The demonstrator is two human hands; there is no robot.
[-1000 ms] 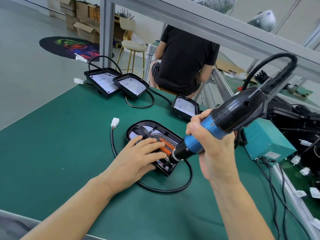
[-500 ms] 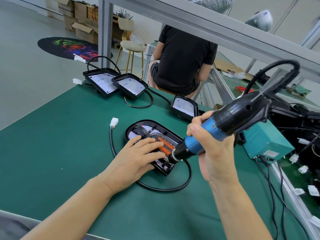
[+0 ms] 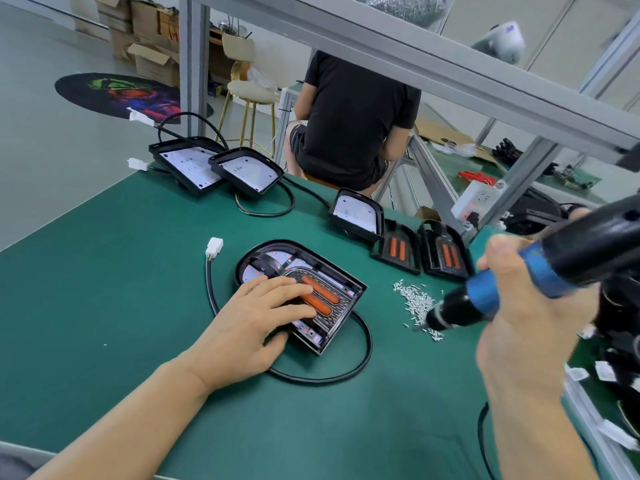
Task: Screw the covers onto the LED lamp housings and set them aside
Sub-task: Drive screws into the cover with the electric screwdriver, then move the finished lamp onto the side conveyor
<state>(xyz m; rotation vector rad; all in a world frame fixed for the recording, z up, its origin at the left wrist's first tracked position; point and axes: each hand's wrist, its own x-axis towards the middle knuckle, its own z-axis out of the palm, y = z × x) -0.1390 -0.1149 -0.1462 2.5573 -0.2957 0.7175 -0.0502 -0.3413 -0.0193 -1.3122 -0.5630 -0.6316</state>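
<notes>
Right hand [image 3: 519, 306], gripping the screwdriver [image 3: 485, 299], has moved off the lamp housing [image 3: 332, 299] to the screw pile [image 3: 415, 303], evidently collecting another screw. Left hand [image 3: 256, 317] presses flat on the cover mid-surface; fastening unfinished.

You've got no readable text here. Blue marking on the white object [image 3: 498, 41] at 1 o'clock is too blurred to make out, and the white tags [image 3: 604, 370] at 4 o'clock show no print you can read.
</notes>
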